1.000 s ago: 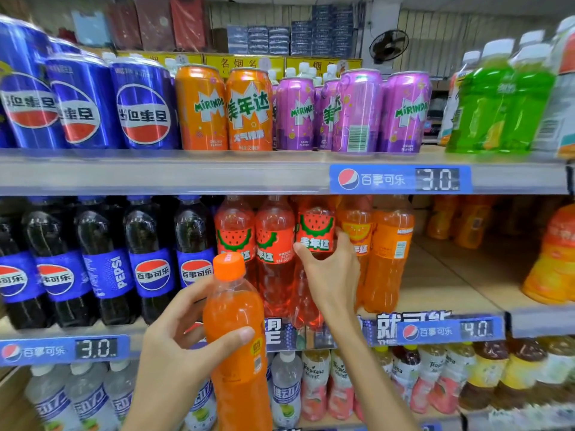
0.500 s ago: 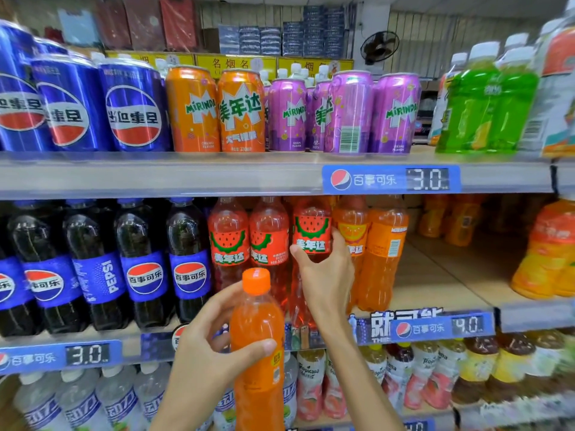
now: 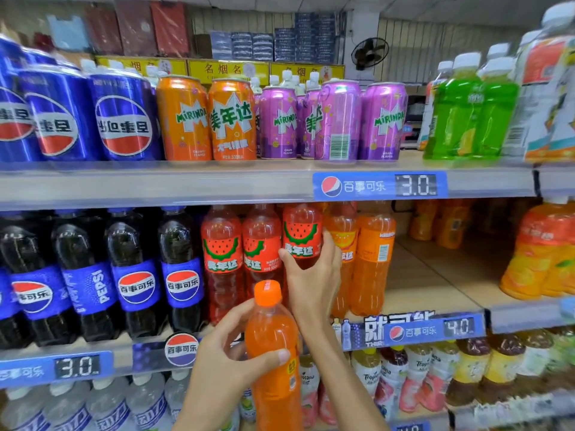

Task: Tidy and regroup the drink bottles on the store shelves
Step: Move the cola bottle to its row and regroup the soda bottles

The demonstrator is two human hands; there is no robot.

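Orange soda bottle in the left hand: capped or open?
Capped. The clear plastic bottle of orange soda carries its orange screw cap on the neck; the left hand grips it upright below.

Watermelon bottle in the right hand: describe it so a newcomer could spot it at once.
Start at the middle shelf, under the upper 3.0 price tag. Right of the dark cola bottles stand three red watermelon-label bottles. Yours is the rightmost watermelon bottle, beside the orange bottles: the only one the right hand grips, its label sitting highest.
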